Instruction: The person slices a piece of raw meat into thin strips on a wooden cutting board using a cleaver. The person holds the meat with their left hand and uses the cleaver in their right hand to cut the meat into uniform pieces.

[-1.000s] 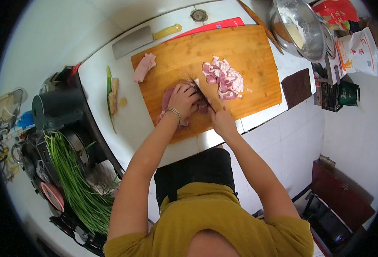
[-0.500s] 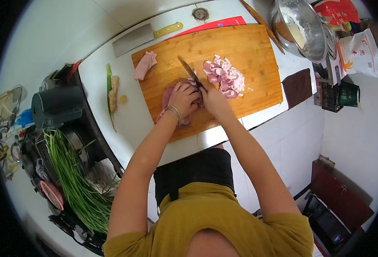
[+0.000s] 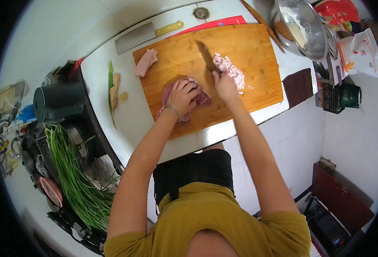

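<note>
From my remote seat I had a cleaver [image 3: 139, 37] lying past the left fingers [image 3: 188, 87], ginger [image 3: 115, 88] plus a scallion [image 3: 110, 76] off to their left, long greens [image 3: 75, 177] way further left, and a steel bowl [image 3: 313, 32] far right.

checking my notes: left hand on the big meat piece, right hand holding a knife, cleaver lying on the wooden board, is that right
Not quite: the head view shows the cleaver on the white table, beside the wooden board. The rest holds.

a kitchen, by its cutting board [image 3: 257, 51], cleaver [image 3: 136, 37], steel bowl [image 3: 314, 40]
</note>
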Demonstrator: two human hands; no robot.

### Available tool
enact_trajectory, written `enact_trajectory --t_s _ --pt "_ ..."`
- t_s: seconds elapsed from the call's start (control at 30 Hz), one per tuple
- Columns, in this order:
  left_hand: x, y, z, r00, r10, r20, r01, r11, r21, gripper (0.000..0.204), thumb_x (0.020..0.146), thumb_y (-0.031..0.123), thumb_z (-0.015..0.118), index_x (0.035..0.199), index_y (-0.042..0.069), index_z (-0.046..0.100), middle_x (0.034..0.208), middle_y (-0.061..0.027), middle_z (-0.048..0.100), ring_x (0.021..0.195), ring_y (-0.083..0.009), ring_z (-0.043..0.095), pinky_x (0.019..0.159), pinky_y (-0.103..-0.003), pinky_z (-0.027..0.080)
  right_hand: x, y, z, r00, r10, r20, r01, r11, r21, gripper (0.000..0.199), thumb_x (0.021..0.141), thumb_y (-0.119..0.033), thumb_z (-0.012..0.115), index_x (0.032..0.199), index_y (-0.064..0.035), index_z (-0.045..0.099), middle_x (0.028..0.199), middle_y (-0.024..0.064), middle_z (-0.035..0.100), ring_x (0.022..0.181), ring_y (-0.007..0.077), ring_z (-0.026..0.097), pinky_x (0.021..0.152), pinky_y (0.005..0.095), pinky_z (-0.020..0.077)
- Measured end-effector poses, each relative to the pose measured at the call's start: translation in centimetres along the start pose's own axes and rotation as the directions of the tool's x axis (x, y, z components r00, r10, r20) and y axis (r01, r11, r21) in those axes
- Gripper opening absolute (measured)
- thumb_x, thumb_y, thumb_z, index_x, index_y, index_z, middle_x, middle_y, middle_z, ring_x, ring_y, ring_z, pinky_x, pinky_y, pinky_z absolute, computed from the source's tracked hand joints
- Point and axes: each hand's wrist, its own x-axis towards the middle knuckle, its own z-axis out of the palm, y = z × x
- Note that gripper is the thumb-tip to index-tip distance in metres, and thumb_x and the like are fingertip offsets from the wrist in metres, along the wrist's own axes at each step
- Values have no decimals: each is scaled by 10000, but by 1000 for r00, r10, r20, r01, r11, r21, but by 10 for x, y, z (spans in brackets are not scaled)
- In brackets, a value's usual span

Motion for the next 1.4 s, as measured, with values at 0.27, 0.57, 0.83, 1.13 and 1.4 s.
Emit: enact_trajectory --t_s 0.27,0.57,0.83,1.13,1.4 --pt "0 25 -5 997 76 -32 -75 996 46 334 701 120 630 1034 105 601 1092 -42 564 1099 -263 482 1007 -432 345 -69 21 -30 999 -42 10 41 994 99 410 942 -370 453 967 22 567 756 303 605 777 466 598 703 525 466" --pt "-1 16 13 990 134 -31 -129 983 129 213 763 109 522 939 129 640 1022 -9 589 1035 -226 502 941 -387 380 -120 26 15 989 81 122 -86 996 32 367 921 -339 487 1047 -4 565 794 296 613 753 466 594 677 521 471" --pt "0 15 16 991 131 16 -132 984 116 192 751 102 541 904 136 650 1016 4 596 1022 -218 500 926 -379 378 -137 36 15 957 183 226 -183 983 -22 368 937 -353 449 933 3 545 801 268 627 743 468 604 679 552 473" --pt "1 10 21 992 122 -39 -117 988 102 184 723 102 582 891 138 649 959 18 622 1036 -216 505 933 -387 379 -111 41 35 995 -90 -34 92 991 92 472 936 -344 453 1198 47 493 879 325 606 821 480 594 715 525 486" --pt "3 10 22 994 106 7 -106 992 64 351 608 120 712 948 143 629 1007 14 610 1064 -232 490 943 -410 379 -74 19 25 969 38 243 -21 997 -73 411 933 -307 447 1214 -10 487 889 308 613 836 468 598 752 531 478"
